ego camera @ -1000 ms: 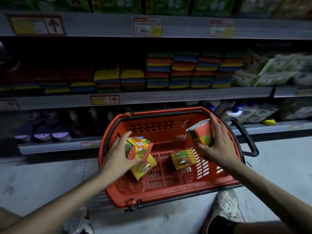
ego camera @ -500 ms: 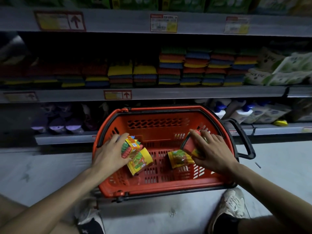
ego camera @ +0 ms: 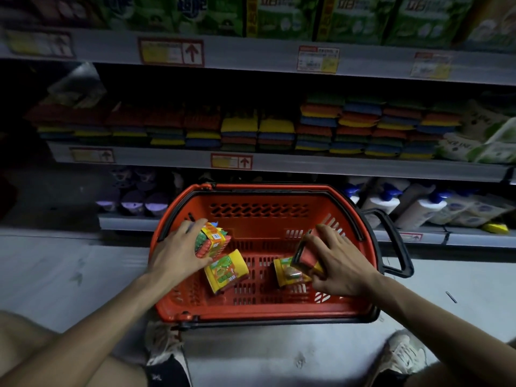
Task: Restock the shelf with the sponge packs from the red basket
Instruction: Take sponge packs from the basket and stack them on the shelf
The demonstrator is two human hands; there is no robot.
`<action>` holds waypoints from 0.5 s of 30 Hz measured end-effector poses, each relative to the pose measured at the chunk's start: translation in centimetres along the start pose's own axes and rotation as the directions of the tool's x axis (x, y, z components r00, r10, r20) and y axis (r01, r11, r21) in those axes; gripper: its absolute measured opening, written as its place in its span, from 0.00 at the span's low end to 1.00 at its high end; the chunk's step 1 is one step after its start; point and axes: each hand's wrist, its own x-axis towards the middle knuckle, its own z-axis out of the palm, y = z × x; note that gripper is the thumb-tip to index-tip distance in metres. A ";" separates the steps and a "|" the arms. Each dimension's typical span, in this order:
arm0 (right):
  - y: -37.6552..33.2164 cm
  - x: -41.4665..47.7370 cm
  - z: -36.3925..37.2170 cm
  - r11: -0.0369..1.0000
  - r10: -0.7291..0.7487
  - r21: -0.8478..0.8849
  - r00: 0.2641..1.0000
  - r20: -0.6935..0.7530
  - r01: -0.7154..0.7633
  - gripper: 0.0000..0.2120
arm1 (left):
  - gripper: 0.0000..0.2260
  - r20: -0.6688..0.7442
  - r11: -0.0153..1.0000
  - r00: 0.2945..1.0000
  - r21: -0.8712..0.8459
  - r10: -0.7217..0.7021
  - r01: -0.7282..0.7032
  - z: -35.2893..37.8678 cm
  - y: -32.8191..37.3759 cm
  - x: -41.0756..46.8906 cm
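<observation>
Nearest the camera, two shoes (ego camera: 163, 344) stand on the pale floor (ego camera: 251, 358), just this side of the red basket (ego camera: 259, 312). Both forearms reach over its near rim.

The left hand (ego camera: 178, 254) is inside the basket at its left end. Its fingers are curled over the top of a sponge pack (ego camera: 213, 241) and the thumb is tucked under, so the pack juts out to the right of the fingertips. A yellow-edged pack (ego camera: 226, 272) lies on the basket bottom, just below and right of that thumb.

The right hand (ego camera: 339, 263) grips a tilted pack (ego camera: 305, 256) at the basket's right side. The fingers wrap its far face and the pack leans out to the left of the knuckles. Under it a flat pack (ego camera: 286, 272) lies on the bottom; I cannot tell whether those two touch.

Beyond the basket, spray bottles (ego camera: 391, 202) stand on the lowest shelf. Above it is the middle shelf (ego camera: 307, 164), holding stacked sponges (ego camera: 349, 127) that are piled higher on the right than on the left. Green packages (ego camera: 354, 18) sit on top.
</observation>
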 end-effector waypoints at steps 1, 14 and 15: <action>-0.4 0.2 -0.2 1.000 -0.006 -0.005 1.000 -0.012 0.006 0.46 | 0.42 -0.003 1.000 1.000 0.012 -0.001 0.001 0.0 -0.4 -0.1; -4.6 3.7 -6.2 0.430 0.285 0.887 0.958 0.042 -0.167 0.32 | 0.42 -0.058 0.812 0.981 -0.571 -0.187 0.121 -4.1 2.9 1.3; -4.7 3.6 -6.8 0.346 0.269 0.928 0.962 0.039 -0.135 0.30 | 0.42 -0.020 0.730 0.976 -0.667 -0.216 0.148 -4.6 3.3 1.5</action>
